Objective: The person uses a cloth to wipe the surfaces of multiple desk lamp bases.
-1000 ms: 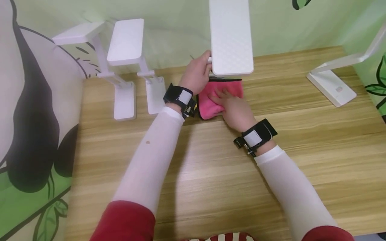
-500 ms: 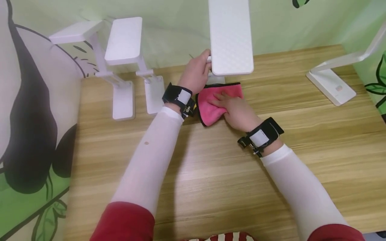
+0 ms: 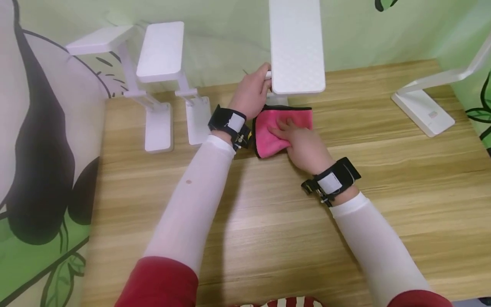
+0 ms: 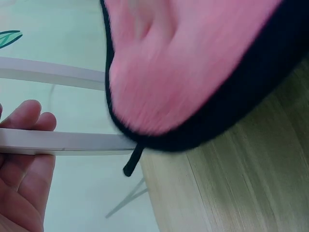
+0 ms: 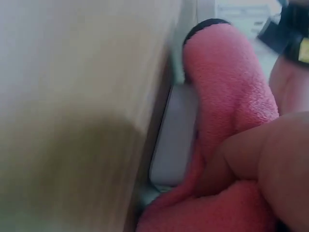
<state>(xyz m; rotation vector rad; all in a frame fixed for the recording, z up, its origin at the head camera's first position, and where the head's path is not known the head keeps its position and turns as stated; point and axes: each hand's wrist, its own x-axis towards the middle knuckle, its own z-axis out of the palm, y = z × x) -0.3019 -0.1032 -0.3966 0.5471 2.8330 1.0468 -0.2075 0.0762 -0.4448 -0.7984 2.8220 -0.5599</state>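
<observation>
My left hand (image 3: 249, 94) grips one arm bar (image 4: 84, 141) of a white desk lamp (image 3: 298, 47), just left of its flat head. In the left wrist view the fingers lie on both sides of that bar. My right hand (image 3: 310, 148) holds a pink fleecy cloth (image 3: 266, 134) with black edging, spread over the lamp's base (image 3: 278, 100). Most of that base is covered in the head view. From the right wrist, one side of the base (image 5: 175, 135) shows beside the cloth, and the cloth folds around my thumb.
Two folding white lamps (image 3: 159, 128) (image 3: 198, 121) stand to the left along the wall. Another white lamp (image 3: 423, 111) stands at the right, its head out of view. All rest on a wood-grain table (image 3: 264, 221) against a green painted wall.
My right hand and the cloth have slid slightly toward me and to the right, uncovering a strip at the back of the lamp base. The left hand keeps its grip on the lamp.
</observation>
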